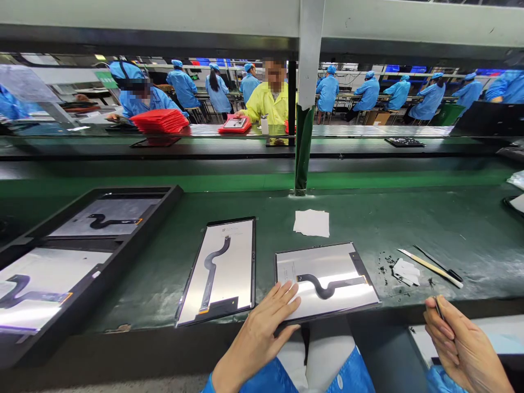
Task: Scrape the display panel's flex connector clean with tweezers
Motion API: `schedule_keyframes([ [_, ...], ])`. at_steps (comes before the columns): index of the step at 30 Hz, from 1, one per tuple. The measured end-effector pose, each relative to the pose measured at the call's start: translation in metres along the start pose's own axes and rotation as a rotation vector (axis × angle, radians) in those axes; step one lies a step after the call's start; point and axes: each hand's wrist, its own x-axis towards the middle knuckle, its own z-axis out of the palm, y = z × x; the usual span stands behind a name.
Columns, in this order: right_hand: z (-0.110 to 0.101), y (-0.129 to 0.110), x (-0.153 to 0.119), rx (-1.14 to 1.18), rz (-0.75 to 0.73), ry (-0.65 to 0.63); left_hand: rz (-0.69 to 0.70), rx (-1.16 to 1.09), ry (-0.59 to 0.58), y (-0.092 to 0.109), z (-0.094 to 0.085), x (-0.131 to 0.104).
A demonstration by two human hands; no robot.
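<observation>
My left hand point(266, 333) lies with its fingers stretched over the near left corner of a tablet display panel point(311, 305), thumb along the front edge. The panel sits back side up, a black flex cable point(326, 291) curving across its silvery surface. Raised at the table's front edge, my right hand point(460, 338) pinches a thin dark tool point(439, 310), mostly hidden by the fingers. Beyond it lie a pale stick with a pointed tip point(429, 267), a slim black tool point(438, 262) and small white strips point(406, 271) among black crumbs.
A second display panel point(229, 273) lies to the left. A black tray point(135, 245) farther left holds two more. White paper sheets point(311, 223) lie behind the panels. A post point(305, 109) rises from the table. Co-workers sit beyond, near stacked red sleeves point(159, 121).
</observation>
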Motion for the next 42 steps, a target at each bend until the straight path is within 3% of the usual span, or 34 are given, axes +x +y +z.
schedule_keyframes([
  [9,0.019,-0.012,-0.022,-0.088,-0.070,0.045,0.007,0.031,-0.001,0.001,0.000,0.000],
  [11,0.029,-0.010,-0.033,-0.177,-0.156,-0.031,0.014,0.057,-0.008,0.003,-0.002,0.001],
  [17,0.072,0.005,-0.065,-0.479,-0.303,-0.465,-0.015,0.042,-0.047,0.018,-0.011,0.023],
  [22,0.101,0.011,-0.065,-0.435,-0.348,-0.608,0.004,-0.097,-0.056,0.023,0.000,0.049],
  [25,0.100,0.026,-0.050,-0.367,-0.312,-0.531,-0.016,-0.116,-0.028,0.022,0.004,0.050],
  [29,0.084,0.069,-0.041,-0.368,-0.305,-0.394,-0.049,-0.106,-0.032,0.020,0.001,0.043],
  [32,0.076,0.103,-0.048,-0.530,-0.356,-0.477,-0.030,-0.104,-0.047,0.019,0.002,0.045],
  [34,0.075,0.118,-0.055,-0.582,-0.395,-0.463,0.000,-0.108,-0.057,0.018,0.004,0.052],
  [38,0.076,0.121,-0.054,-0.608,-0.404,-0.491,0.043,-0.087,-0.102,0.014,0.012,0.067],
  [42,0.077,0.120,-0.040,-0.424,-0.140,-0.605,0.003,-0.049,-0.128,0.006,0.016,0.068],
])
